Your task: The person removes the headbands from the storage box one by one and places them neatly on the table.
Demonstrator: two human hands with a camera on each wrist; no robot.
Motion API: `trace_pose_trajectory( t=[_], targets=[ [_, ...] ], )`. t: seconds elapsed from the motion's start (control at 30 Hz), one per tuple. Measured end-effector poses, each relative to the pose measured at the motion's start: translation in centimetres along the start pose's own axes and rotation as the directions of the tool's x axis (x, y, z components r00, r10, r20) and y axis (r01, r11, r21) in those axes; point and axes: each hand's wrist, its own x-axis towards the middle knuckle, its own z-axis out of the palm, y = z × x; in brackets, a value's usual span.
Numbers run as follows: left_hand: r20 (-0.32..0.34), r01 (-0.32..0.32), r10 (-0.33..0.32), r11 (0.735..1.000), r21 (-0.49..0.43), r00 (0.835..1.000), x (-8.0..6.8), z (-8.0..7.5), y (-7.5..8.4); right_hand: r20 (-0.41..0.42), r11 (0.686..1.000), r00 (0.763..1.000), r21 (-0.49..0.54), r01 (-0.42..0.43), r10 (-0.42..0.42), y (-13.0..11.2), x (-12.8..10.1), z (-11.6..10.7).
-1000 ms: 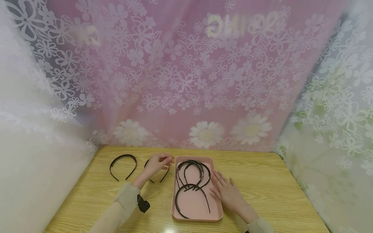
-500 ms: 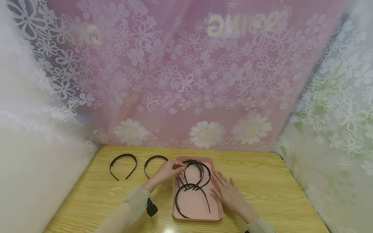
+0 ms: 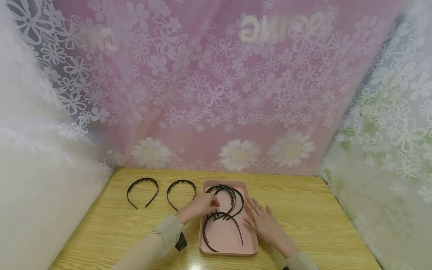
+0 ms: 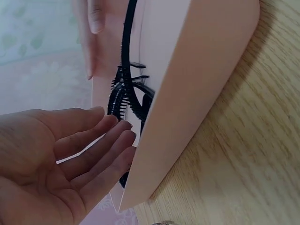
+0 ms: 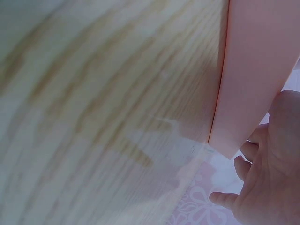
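Observation:
A pink rectangular tray holds several black toothed headbands. Most of them overlap in a bunch in the far half; one headband lies nearer the front. Over the tray's left rim reaches my left hand, its thumb and fingertips at the bunch. In the left wrist view that hand has loosely bent fingers, with the fingertips close to the toothed bands and no band plainly gripped. My right hand rests along the tray's right rim, fingers extended; the right wrist view shows it at the outer wall.
Two more black headbands, one at far left and one closer to the tray, lie on the wooden table. A pink floral curtain hangs behind, with pale sheets at both sides.
My left hand has moved right and nearer, from above the closer table headband to over the headbands in the tray. That table headband shows more fully. The right hand stays in place.

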Motion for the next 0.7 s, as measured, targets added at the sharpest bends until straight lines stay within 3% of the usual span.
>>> trace_pose_trajectory(
  t=[0.33, 0.47, 0.7],
  targets=[
    [0.021, 0.000, -0.004, 0.983, 0.186, 1.000, -0.12, 0.67, 0.26, 0.076, 0.998, 0.996, 0.005, -0.056, 0.056, -0.34, 0.21, -0.41],
    [0.031, 0.019, -0.025, 0.983, 0.185, 0.999, -0.29, 0.62, 0.64, 0.049, 0.999, 0.998, 0.008, -0.046, 0.045, -0.26, 0.17, -0.30],
    [0.028, 0.003, -0.009, 0.974, 0.228, 1.000, -0.20, 0.88, 0.55, 0.001, 1.000, 1.000, 0.012, -0.020, 0.020, -0.08, 0.08, 0.00]
  ],
)
